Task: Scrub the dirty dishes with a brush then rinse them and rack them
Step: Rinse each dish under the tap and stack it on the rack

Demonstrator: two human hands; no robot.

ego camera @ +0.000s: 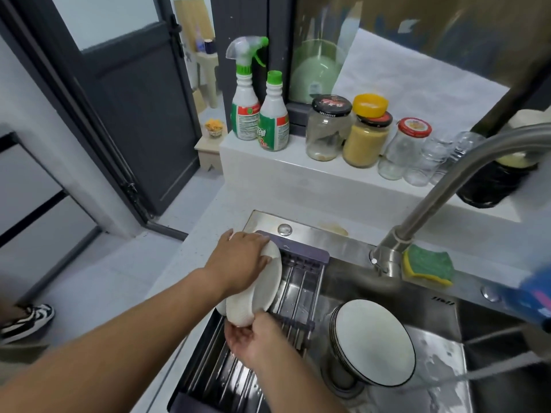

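A white plate (262, 289) stands on edge over the sliding drain rack (298, 281) at the left end of the steel sink (441, 362). My left hand (241, 260) grips its top rim from the left. My right hand (253, 341) holds its bottom rim from below. Another white dish seems to sit just behind it. A stack of white plates with dark rims (372, 341) leans inside the sink basin. No brush is visible.
A steel faucet (432, 210) arcs over the sink. A green and yellow sponge (428, 265) lies by its base. Spray bottles (246, 93), jars (366, 138) and glasses line the ledge behind. A blurred blue object (530, 296) is at the right edge.
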